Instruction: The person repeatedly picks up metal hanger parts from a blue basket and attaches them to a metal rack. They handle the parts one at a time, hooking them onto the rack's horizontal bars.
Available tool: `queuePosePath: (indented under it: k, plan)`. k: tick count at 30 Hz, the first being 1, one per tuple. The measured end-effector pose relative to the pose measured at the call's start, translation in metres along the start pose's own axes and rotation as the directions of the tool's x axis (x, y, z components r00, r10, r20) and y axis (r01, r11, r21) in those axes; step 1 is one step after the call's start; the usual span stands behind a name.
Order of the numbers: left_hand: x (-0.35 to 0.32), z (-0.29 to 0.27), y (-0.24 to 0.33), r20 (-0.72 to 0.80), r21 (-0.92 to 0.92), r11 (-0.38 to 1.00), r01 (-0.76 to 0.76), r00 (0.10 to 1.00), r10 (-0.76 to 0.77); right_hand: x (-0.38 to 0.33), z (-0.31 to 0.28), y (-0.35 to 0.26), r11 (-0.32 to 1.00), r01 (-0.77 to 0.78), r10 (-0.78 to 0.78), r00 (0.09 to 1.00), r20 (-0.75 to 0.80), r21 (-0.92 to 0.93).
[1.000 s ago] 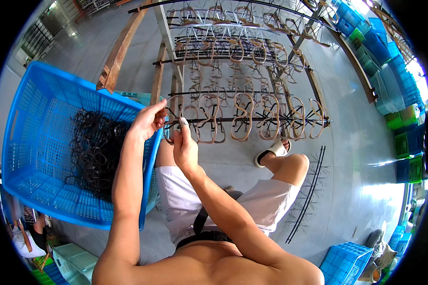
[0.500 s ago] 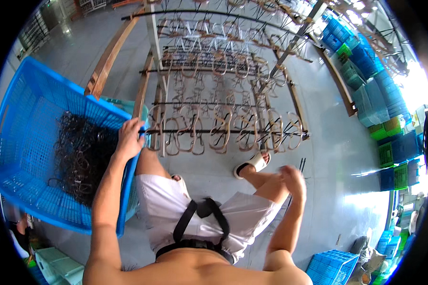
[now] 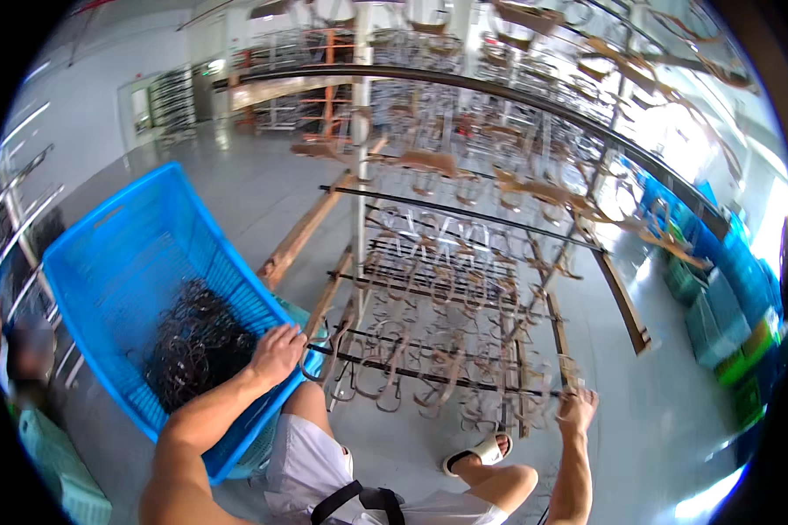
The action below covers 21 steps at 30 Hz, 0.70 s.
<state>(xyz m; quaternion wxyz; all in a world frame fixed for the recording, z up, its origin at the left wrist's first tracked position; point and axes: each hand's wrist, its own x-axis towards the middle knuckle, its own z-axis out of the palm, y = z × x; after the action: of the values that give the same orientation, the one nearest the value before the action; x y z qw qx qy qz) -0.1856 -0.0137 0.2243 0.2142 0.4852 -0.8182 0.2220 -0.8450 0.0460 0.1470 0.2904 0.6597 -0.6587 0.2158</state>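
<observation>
Rod [image 3: 411, 373] with tan eyeglass frames [image 3: 453, 372]

Black, at the lower front of a rack [image 3: 359, 236]. Left hand [image 3: 277, 353] grasping left end; right hand [image 3: 578, 408] grasping right. Blue crate [image 3: 105, 254] beside left hand, containing dark tangle [image 3: 197, 341].

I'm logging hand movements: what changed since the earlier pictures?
The right hand, earlier beside the left hand, has swung rightward to the right end of the black rod and seems to grip it; the left hand now appears to hold its left end. The view tilted up. The blue crate, dark tangle inside, stayed.
</observation>
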Motion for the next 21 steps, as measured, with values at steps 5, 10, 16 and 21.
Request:
queuePosePath:
  k: [5,10,16,21]
  plan:
    - [0.083,-0.112,0.001,-0.273,-0.024,0.998,-0.055,0.961,0.046,0.053,-0.126,0.019,0.969,0.011,-0.073,0.966,-0.246,-0.245]
    - [0.157,-0.137,-0.030,-0.006,-0.225,0.973,0.058,0.998,-0.061,0.107,-0.158,0.043,0.970,0.039,-0.101,0.962,-0.254,-0.239]
    - [0.218,-0.083,-0.082,0.365,-0.289,0.956,0.052,0.929,0.060,0.200,-0.143,0.029,0.990,-0.029,0.030,1.000,0.005,-0.141]
    - [0.222,-0.049,-0.106,0.198,-0.235,0.971,-0.047,0.976,0.095,0.248,-0.096,0.023,0.999,-0.020,0.027,0.981,0.191,-0.036]
